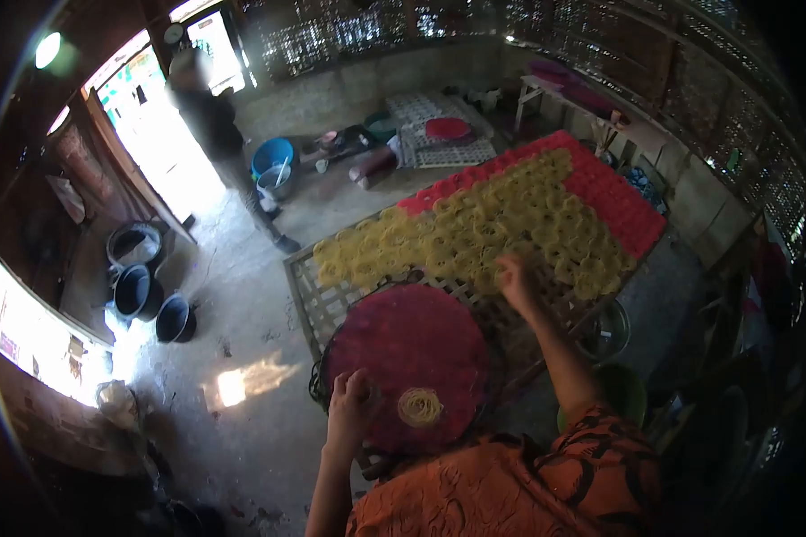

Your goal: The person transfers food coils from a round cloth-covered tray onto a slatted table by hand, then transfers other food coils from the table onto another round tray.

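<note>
A round red tray (403, 336) lies at the near edge of a woven bamboo rack (309, 300). One pale yellow noodle coil (420, 407) sits on its lower part. My left hand (354, 398) is over the tray's left side, left of the coil, its fingers curled; what they hold, if anything, is hidden. Out over the rack, my right hand (513, 273) is at the near edge of many yellow coils (457, 237), its fingers bent and blurred. Red coils (613, 197) cover the rack's far and right edges.
A person (215, 125) stands by the bright doorway at the left. Dark buckets (137, 293) are on the floor at the left. Beyond the rack are a blue basin (272, 157) and a second lattice rack (412, 116). A green bucket (625, 394) is near my right elbow.
</note>
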Available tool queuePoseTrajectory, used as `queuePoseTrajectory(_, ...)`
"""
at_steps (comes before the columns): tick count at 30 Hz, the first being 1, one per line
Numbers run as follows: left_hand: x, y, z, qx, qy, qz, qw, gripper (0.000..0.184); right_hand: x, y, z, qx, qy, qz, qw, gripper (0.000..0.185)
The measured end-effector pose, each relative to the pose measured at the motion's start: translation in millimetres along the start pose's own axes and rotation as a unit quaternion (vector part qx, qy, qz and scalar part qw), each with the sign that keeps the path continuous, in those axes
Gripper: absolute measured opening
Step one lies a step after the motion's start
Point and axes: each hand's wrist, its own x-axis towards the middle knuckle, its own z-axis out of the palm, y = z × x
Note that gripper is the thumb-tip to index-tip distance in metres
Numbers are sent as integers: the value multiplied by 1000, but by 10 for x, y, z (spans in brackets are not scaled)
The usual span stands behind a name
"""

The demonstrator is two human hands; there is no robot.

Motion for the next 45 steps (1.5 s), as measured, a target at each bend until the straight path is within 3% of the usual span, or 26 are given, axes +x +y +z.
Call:
queuePoseTrajectory(1,24,-82,49,17,2,20,1000,55,-79,-674,-130,169,-138,101,971,23)
queuePoseTrajectory(3,-19,-101,18,37,-1,19,999,61,-412,-1357,-78,249,-315,-42,915,24)
queuePoseTrajectory(5,34,-2,-16,44,-15,34,998,62,-752,-1740,55,199,-421,-198,862,31)
queuePoseTrajectory(8,41,-41,-3,47,-26,45,998,61,-1142,-1956,194,127,-397,-299,858,40)
queuePoseTrajectory(11,-12,-150,51,73,-28,40,996,59,-1127,-1983,331,67,-410,-281,865,40)
queuePoseTrajectory(13,-25,-234,61,86,-21,53,995,58,-1048,-2051,228,35,-499,-184,846,32)
queuePoseTrajectory(14,-48,-260,82,79,-21,66,995,55,-1054,-2000,240,31,-493,-197,847,32)
queuePoseTrajectory(16,-32,-247,66,68,-19,79,994,53,-1037,-1960,188,237,-430,-234,839,25)
queuePoseTrajectory(17,-55,-173,19,61,-13,75,995,52,-1024,-1975,76,308,-531,-31,789,21)
queuePoseTrajectory(18,-72,-131,-2,54,-10,71,996,51,-971,-1971,-16,305,-531,-31,790,21)
queuePoseTrajectory(20,-69,-166,34,50,-6,74,996,50,-855,-1848,-200,354,-521,87,772,19)
queuePoseTrajectory(21,-71,-185,43,48,-2,76,996,50,-786,-1782,-298,383,-510,214,740,18)
queuePoseTrajectory(22,-74,-191,32,47,-9,79,996,50,-751,-1637,-340,384,-505,220,741,18)
queuePoseTrajectory(24,-63,-172,2,30,-28,56,998,52,-721,-1287,-354,529,-342,301,716,19)
queuePoseTrajectory(26,-42,-160,19,23,-43,24,999,53,-597,-1027,-446,571,-232,398,679,22)
queuePoseTrajectory(28,-56,-72,3,42,-7,63,997,48,-500,-454,-491,533,-151,407,726,25)
queuePoseTrajectory(30,-41,-119,64,44,-11,82,996,48,-300,19,-489,411,1,342,845,21)
queuePoseTrajectory(31,-39,-98,63,48,-14,75,996,49,-162,83,-598,260,51,262,928,22)
queuePoseTrajectory(32,-42,-93,53,54,-15,65,996,50,-55,127,-669,99,94,172,975,22)
queuePoseTrajectory(36,-29,-103,62,63,-31,67,995,50,25,209,-545,-38,158,72,984,24)
queuePoseTrajectory(37,-39,-94,53,65,-32,67,995,50,-46,217,-508,-103,34,100,989,24)
queuePoseTrajectory(39,-29,-70,37,67,-38,57,995,50,-156,227,-442,-165,-89,123,975,24)
queuePoseTrajectory(42,-30,-89,33,43,-31,63,997,50,-340,77,-420,-213,195,-85,954,24)
queuePoseTrajectory(43,-47,-100,36,43,-33,60,997,50,-459,-24,-414,-212,191,-85,955,24)
queuePoseTrajectory(45,-39,-115,30,36,-30,61,997,52,-688,-315,-418,6,17,64,998,22)
